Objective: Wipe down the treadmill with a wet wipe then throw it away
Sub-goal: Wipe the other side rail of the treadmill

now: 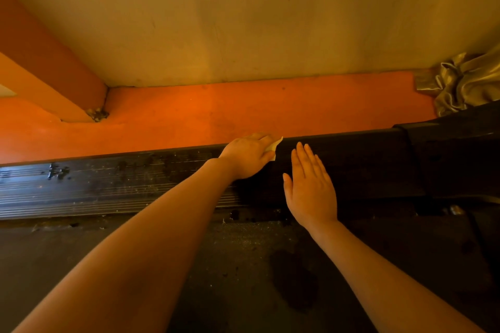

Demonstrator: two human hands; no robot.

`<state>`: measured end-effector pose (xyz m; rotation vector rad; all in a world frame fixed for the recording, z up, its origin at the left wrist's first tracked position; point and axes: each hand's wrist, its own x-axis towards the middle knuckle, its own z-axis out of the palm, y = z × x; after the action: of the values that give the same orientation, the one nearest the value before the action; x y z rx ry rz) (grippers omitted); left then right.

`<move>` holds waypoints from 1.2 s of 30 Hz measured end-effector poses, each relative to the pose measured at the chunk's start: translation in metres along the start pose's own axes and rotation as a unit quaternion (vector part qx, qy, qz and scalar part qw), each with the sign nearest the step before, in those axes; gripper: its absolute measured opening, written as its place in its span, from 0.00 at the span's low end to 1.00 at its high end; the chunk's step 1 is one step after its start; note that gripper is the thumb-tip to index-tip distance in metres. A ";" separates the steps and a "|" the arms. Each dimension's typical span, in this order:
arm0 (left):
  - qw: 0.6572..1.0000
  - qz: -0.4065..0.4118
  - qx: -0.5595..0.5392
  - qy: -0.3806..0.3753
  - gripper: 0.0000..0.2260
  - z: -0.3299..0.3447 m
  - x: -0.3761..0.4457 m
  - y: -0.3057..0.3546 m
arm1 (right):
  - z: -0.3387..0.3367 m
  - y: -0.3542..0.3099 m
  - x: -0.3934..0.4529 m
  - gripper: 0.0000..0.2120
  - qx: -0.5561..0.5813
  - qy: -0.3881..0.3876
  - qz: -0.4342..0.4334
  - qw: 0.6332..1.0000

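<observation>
On the treadmill side rail (108, 184), the left hand (247, 155) presses a wet wipe (274, 146), fingers seemingly curled over it. Right hand (311, 186) lies flat, fingers straight.

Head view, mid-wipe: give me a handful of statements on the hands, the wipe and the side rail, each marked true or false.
1. The left hand holds the wet wipe against the treadmill's side rail. True.
2. The right hand grips a second wipe. False: it lies flat with straight fingers on the rail and holds nothing.
3. The wipe has already been thrown away. False: it is in the left hand, on the rail.
4. The ribbed rail to the left of the hands shows specks and smudges. True.
5. A crumpled golden cloth lies on the orange floor at the far right. True.
</observation>
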<state>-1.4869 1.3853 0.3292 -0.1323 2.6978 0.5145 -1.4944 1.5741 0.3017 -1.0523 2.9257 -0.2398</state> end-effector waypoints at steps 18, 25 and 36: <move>0.978 -0.058 0.015 0.199 0.24 0.056 -0.074 -0.007 | -0.002 -0.033 0.004 0.26 0.043 -0.058 -0.016 0.997; 0.971 -0.048 0.013 0.233 0.28 0.093 -0.112 -0.002 | 0.004 -0.034 0.001 0.25 0.007 -0.047 -0.031 0.998; 0.965 -0.097 0.001 0.242 0.24 0.078 -0.089 -0.009 | 0.006 -0.036 -0.001 0.24 0.022 -0.016 -0.025 0.999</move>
<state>-1.3757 1.4082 0.2939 -0.5863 3.1057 0.4673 -1.4702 1.5466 0.3011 -1.1143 2.8546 -0.2837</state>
